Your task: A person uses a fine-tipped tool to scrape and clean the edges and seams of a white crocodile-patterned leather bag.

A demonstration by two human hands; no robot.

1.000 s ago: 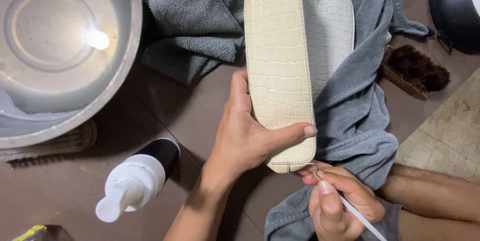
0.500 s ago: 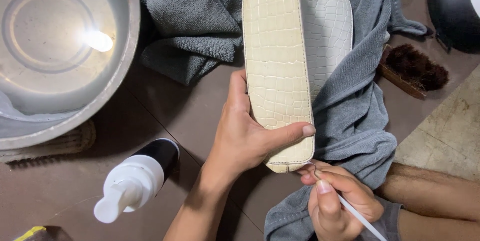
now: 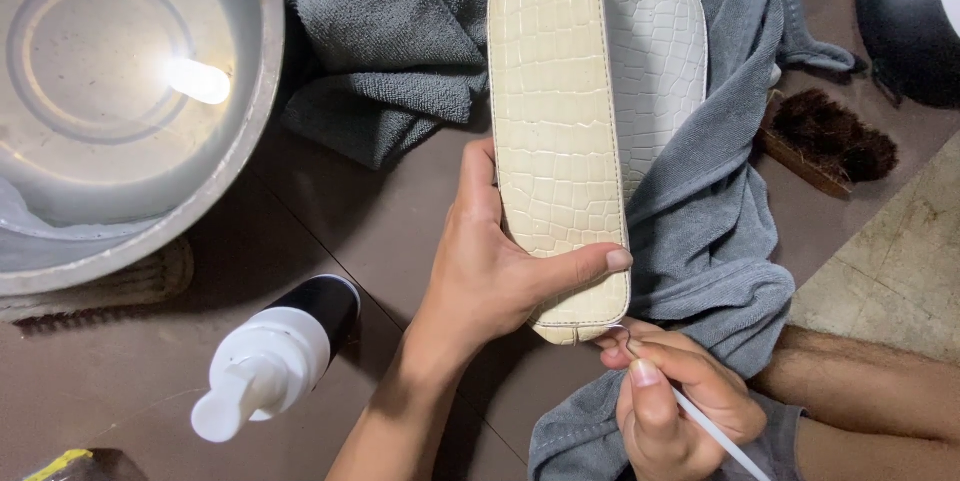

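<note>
My left hand [image 3: 490, 281] clamps the bag [image 3: 560, 131] mid-frame; looks stiff, light, slick. Right hand [image 3: 670, 396] pinches a thin tool [image 3: 715, 431] at its lower corner.

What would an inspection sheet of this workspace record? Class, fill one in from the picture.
Surface: brown tiled floor.
Job's things: cream croc-textured bag, bottom up, on a grey towel; thin white tool at its corner.
Clutter: metal basin of water, pump bottle, dark brush.
Hands: left hand grips the bag; right hand holds the tool.
Cables: nothing seen.
Surroundings: bare leg, pale mat.
</note>
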